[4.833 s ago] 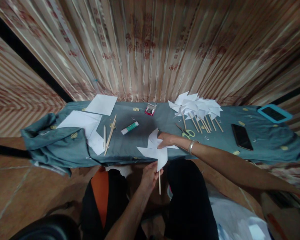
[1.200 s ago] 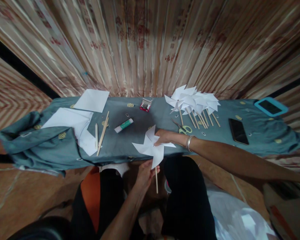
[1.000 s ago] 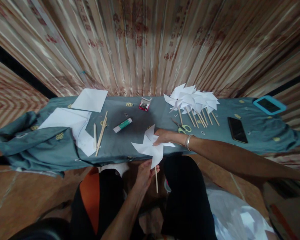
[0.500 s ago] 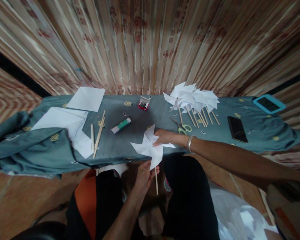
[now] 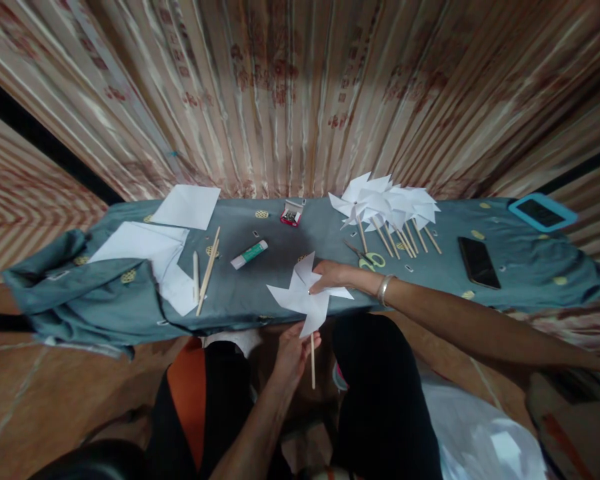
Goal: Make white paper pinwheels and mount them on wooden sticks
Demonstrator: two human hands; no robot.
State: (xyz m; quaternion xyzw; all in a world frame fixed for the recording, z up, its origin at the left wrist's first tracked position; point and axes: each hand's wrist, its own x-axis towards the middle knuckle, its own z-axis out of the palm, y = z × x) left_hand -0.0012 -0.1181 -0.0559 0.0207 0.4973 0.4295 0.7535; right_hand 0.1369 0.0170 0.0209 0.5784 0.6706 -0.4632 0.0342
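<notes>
A white paper pinwheel (image 5: pixel 303 300) on a thin wooden stick is held over the front edge of the cloth-covered table. Below its blades, my left hand (image 5: pixel 293 350) is closed around the upper part of the stick. My right hand (image 5: pixel 330 277), with a bangle at the wrist, presses its thumb at the pinwheel's centre; the other fingers are hidden behind the paper. Just past my right hand lie scissors (image 5: pixel 373 260) with pale green handles. To the left of the pinwheel are a glue stick (image 5: pixel 250 254) and an open small red box (image 5: pixel 291 214) of pins.
Several finished pinwheels (image 5: pixel 387 203) lie piled at the back right. Farther right are a dark phone (image 5: pixel 479 262) and a blue-framed tablet (image 5: pixel 543 211). On the left are paper sheets (image 5: pixel 130 243), wooden sticks (image 5: pixel 209 272) and a white pencil-like stick (image 5: pixel 196 277). A curtain (image 5: pixel 300 100) hangs behind.
The camera view has shifted slightly, so the table items sit a little lower and more to the right. Both hands keep their hold on the pinwheel.
</notes>
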